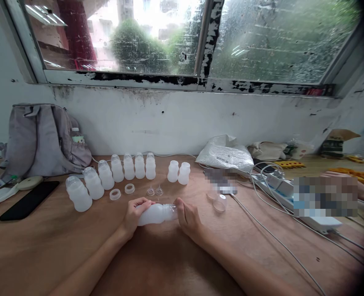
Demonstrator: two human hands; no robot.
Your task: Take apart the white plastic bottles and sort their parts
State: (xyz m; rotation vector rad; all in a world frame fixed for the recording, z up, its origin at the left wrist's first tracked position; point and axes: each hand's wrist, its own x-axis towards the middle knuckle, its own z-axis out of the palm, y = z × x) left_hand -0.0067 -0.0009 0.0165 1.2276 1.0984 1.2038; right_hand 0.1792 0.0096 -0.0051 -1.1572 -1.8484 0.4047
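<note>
A frosted baby bottle [153, 215] lies sideways between my hands, low over the table, its clear cap end pointing right. My left hand [134, 216] is wrapped round its base. At the other end my right hand [188, 217] grips the clear cap [169, 211]. Just beyond are two clear nipples [155, 190] and two ring collars, one nearer [115, 194] and one farther [129, 188]. Several capped bottles [129, 167] stand in a curved row at the back left. Two bottles without caps [178, 172] stand to their right. Clear caps [219, 203] rest right of my right hand.
A grey backpack [40, 137] and a black phone [29, 200] occupy the left side. A silver bubble bag [226, 154] leans near the wall. On the right lie a white power strip [319, 222] and loose cables [262, 230]. Another person's hand [336, 181] shows at far right.
</note>
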